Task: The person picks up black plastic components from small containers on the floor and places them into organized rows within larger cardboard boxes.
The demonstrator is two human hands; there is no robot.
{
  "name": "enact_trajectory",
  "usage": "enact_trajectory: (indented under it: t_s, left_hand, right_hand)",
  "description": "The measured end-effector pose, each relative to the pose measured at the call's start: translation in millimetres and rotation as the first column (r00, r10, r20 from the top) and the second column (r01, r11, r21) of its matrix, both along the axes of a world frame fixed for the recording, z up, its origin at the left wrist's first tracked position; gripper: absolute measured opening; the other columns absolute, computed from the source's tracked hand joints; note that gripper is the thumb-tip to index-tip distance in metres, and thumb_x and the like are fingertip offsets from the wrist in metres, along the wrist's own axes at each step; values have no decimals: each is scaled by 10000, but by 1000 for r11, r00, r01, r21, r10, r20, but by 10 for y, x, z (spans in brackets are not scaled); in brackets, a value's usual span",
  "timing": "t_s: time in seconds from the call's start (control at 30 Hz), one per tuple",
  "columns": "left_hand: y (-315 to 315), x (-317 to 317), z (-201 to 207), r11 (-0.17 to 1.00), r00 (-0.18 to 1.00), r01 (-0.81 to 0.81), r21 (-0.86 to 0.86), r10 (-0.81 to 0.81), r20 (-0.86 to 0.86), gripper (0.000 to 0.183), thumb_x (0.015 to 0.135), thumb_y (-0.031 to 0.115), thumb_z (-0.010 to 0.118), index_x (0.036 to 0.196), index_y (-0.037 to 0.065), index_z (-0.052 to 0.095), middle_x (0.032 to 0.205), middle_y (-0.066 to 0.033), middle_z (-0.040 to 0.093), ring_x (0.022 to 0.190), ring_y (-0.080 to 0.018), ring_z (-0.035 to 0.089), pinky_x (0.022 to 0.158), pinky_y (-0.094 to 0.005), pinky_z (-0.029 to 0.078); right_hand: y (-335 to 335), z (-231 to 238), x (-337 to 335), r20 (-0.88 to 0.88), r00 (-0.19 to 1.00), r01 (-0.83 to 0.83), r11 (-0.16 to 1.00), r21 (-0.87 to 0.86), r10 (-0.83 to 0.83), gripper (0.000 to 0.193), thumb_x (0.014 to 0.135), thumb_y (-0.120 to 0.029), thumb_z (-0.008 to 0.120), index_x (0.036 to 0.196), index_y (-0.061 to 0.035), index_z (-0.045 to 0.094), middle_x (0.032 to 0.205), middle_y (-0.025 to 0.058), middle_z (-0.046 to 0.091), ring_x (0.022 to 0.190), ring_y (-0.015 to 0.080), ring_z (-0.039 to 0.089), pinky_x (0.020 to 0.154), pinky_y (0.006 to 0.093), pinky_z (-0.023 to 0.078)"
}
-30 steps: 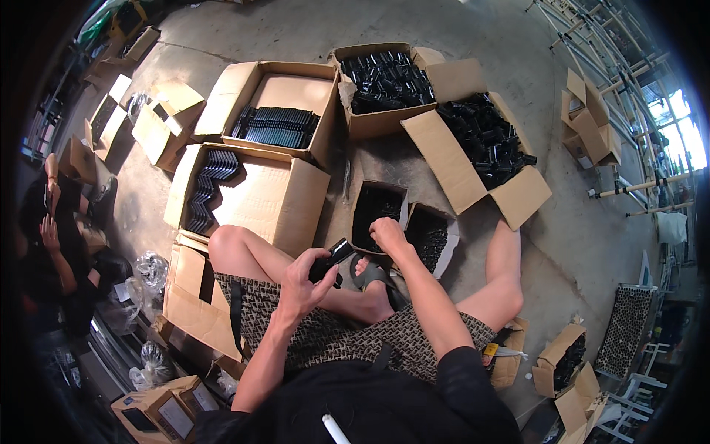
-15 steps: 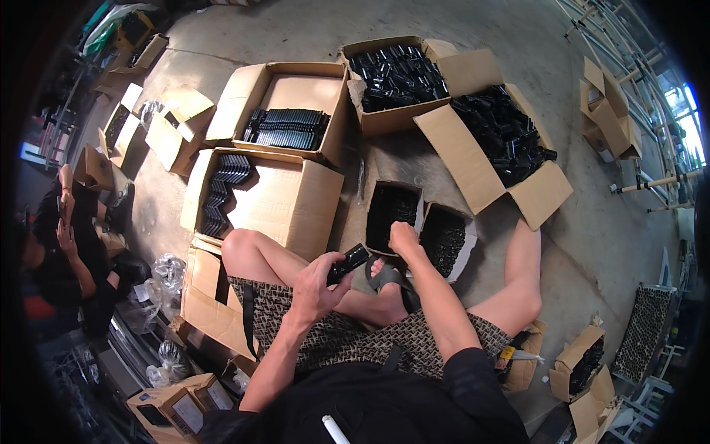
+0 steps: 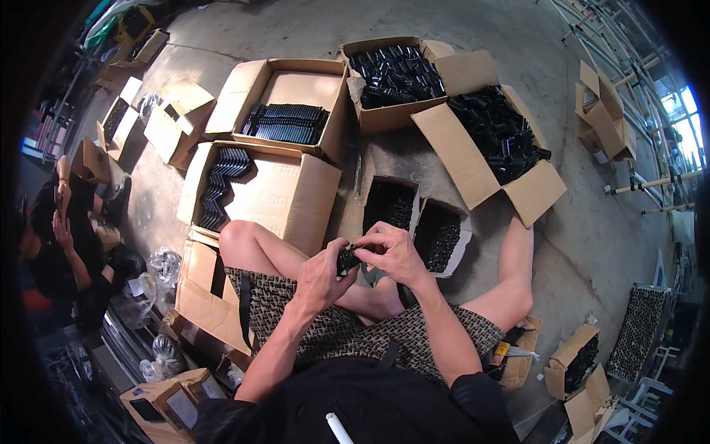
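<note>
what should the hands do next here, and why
Probably a gentle push of the right hand against the end of the black part, with the left hand bracing it: the left already grips the part, and the right fingertips are right at its end. Whether they pinch a small piece is too small to tell.

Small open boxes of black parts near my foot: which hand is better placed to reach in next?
Probably your right hand: it is nearer the small open boxes, with just its fingertips at the black piece. Your left hand grips that piece and sits farther left.
</note>
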State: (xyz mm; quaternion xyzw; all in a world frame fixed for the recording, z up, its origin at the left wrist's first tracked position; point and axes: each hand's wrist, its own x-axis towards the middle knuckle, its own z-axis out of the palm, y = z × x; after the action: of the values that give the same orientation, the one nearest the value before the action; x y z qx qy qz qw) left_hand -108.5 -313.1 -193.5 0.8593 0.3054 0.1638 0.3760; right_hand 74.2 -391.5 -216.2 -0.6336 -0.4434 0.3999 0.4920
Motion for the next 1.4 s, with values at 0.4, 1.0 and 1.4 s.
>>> enact_trajectory:
  t_s: [0.4, 1.0, 1.4]
  left_hand:
    - [12, 49, 44, 993, 998, 61, 98, -60, -10, 530, 801, 116, 792, 1238, 21, 508, 946, -197, 687, 866, -338, 704, 740, -393, 563]
    - [-71, 8, 301, 961, 970, 121, -250, -62, 235, 434, 869, 74, 788, 1218, 3, 541, 1027, -129, 685, 925, -182, 689, 795, -304, 549]
    - [-18, 39, 333, 955, 965, 175, -241, -118, 233, 343, 907, 42, 736, 1194, -27, 562, 1089, -145, 689, 991, -193, 677, 858, -311, 541]
  right_hand:
    - [-85, 28, -26, 72, 997, 38, 999, 31, -40, 242, 792, -148, 780, 1015, -55, 779, 911, 119, 586, 742, 219, 614, 680, 338, 502]
    - [-560, 42, -118, -802, 595, 66, 993, 101, 42, 357, 921, -128, 739, 1248, -17, 649, 1062, 3, 690, 919, 74, 618, 827, 262, 516]
    - [-544, 146, -164, -746, 665, 166, 979, 114, -25, 288, 925, -148, 735, 1165, -2, 671, 981, 2, 692, 847, 59, 610, 740, 232, 505]
